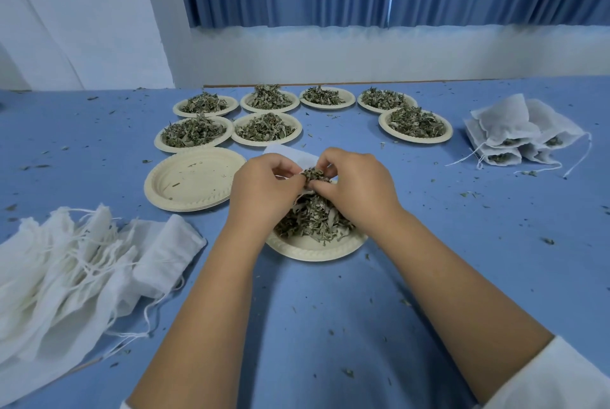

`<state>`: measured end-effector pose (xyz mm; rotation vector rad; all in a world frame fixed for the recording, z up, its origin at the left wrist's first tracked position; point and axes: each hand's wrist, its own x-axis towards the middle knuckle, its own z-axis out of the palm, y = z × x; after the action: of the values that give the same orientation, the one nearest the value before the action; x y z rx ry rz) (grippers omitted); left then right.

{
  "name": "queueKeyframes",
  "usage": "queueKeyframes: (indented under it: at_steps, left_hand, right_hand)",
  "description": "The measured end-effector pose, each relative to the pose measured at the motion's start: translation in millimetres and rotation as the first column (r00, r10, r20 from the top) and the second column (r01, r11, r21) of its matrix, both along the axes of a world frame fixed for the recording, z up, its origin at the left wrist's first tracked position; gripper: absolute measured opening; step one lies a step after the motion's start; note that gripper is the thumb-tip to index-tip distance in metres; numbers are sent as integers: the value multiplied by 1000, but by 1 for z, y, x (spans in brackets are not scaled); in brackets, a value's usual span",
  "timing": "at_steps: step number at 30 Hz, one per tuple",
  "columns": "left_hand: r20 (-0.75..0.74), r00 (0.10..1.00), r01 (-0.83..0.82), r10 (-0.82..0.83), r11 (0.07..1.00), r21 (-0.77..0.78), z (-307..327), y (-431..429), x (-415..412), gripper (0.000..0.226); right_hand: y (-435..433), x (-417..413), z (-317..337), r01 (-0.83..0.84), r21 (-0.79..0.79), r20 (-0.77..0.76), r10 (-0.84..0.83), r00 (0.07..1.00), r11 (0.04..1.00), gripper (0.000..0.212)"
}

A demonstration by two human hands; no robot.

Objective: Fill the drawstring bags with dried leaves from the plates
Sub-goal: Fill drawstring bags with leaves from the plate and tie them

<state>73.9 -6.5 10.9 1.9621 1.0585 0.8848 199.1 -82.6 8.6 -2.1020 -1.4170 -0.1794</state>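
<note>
A cream plate (317, 248) heaped with dried leaves (313, 217) sits in front of me on the blue table. Above it, my left hand (264, 187) pinches the mouth of a white drawstring bag (290, 152), whose body lies flat beyond my fingers. My right hand (356, 187) pinches a clump of dried leaves right at that bag mouth. Both hands hide most of the bag's opening.
Several leaf-filled plates (267, 128) stand in rows at the back. An empty plate stack (194, 179) lies to the left. Empty white bags (82, 270) are piled at the near left; filled bags (525, 134) rest at the right. Leaf crumbs dot the table.
</note>
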Motion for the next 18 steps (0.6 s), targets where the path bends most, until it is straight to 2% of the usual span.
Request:
queueKeyframes:
  at_steps: [3, 6, 10, 14, 18]
  left_hand:
    - [103, 994, 43, -33, 995, -94, 3, -2, 0, 6]
    - [114, 992, 61, -49, 992, -106, 5, -4, 0, 6]
    - [113, 993, 57, -44, 992, -111, 3, -2, -1, 12]
    - [106, 994, 6, 5, 994, -106, 4, -2, -1, 12]
    - [157, 987, -5, 32, 985, -173, 4, 0, -3, 20]
  right_hand:
    - [1, -1, 0, 6, -29, 69, -4, 998, 1000, 21]
    - [1, -1, -1, -11, 3, 47, 11, 999, 1000, 19]
    - [2, 0, -1, -50, 134, -148, 70, 987, 990, 20]
    - [1, -4, 2, -123, 215, -453, 211, 866, 969, 25]
    - [3, -6, 3, -131, 290, -531, 273, 802, 948, 20]
